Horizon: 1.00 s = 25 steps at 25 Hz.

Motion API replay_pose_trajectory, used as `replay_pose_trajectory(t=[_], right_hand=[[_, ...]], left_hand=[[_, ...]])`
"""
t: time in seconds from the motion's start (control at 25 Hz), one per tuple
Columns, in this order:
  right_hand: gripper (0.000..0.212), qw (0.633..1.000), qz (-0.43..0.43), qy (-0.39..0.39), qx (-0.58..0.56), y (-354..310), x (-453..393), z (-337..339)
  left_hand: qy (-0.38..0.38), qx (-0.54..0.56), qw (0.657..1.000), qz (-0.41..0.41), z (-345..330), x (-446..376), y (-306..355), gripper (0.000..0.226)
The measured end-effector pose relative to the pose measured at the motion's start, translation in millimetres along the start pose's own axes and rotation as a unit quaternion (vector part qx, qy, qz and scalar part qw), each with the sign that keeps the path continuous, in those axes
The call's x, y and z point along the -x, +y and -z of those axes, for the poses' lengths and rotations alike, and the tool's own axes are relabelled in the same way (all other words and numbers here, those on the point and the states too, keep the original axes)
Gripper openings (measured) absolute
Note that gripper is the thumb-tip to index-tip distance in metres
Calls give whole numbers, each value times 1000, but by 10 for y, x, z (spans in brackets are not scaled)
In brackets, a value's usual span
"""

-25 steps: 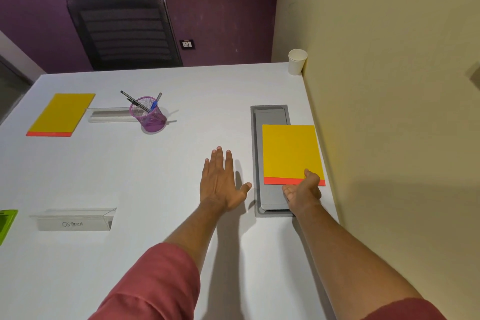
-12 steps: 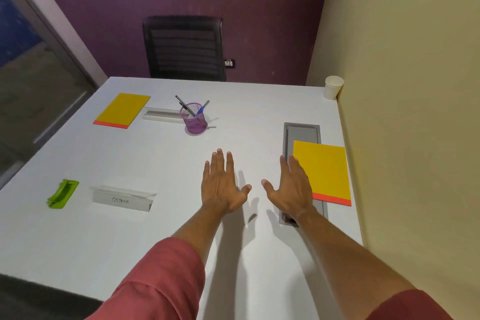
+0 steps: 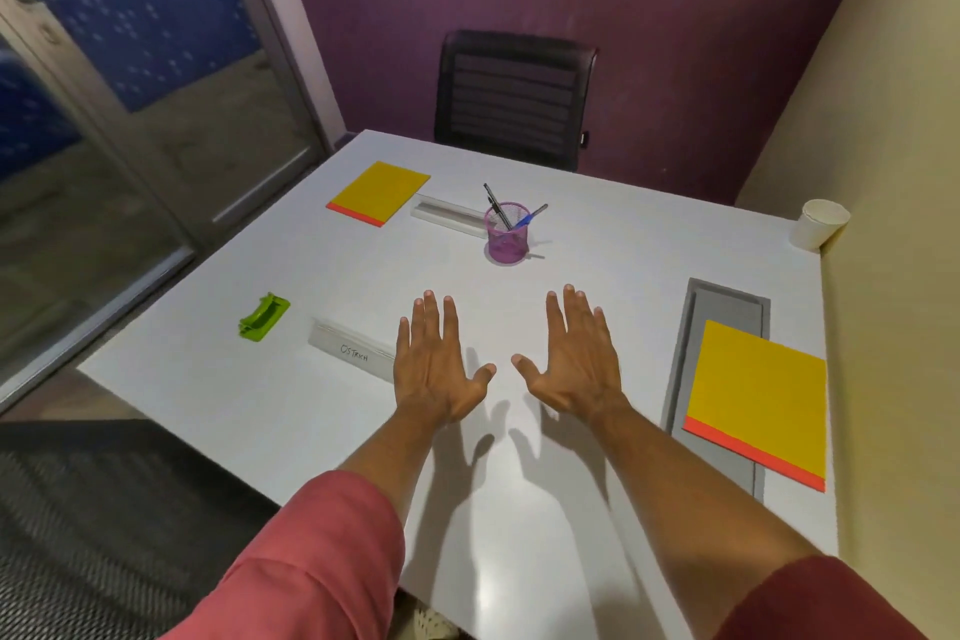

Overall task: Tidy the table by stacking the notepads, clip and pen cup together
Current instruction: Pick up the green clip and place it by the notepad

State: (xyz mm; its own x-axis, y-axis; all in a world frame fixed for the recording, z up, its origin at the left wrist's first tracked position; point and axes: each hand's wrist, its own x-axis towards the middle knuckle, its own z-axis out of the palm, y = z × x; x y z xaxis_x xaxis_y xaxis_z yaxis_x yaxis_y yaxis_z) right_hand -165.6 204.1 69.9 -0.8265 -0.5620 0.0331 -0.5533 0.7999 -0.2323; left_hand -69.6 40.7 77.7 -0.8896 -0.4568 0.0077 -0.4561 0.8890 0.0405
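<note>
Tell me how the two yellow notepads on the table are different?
The far notepad lies flat on the bare white table, beside a clear name stand. The near notepad lies partly over a grey panel set in the table, close to the wall. The far one looks smaller, but it is farther from the camera. Both are yellow with a red strip along one edge, and no hand touches either.

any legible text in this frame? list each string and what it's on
"OSTRICH", handwritten on the clear name stand beside the left hand.
Second clear stand behind the pen cup: no text visible.
Notepads, green clip, paper cup: no print seen.
</note>
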Motion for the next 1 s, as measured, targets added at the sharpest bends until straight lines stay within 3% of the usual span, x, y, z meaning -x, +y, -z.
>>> replay_pose_trajectory(t=[0.64, 0.84, 1.0], right_hand=[[104, 988, 123, -82, 43, -1924, -1193, -661], [102, 981, 153, -112, 47, -2412, -1537, -933], [98, 975, 167, -137, 54, -2740, -1823, -1176]], left_hand=[[4, 23, 987, 161, -217, -348, -1996, 107], [-8, 54, 972, 231, -366, -509, -2493, 107], [23, 115, 957, 265, -528, -561, -2762, 107]])
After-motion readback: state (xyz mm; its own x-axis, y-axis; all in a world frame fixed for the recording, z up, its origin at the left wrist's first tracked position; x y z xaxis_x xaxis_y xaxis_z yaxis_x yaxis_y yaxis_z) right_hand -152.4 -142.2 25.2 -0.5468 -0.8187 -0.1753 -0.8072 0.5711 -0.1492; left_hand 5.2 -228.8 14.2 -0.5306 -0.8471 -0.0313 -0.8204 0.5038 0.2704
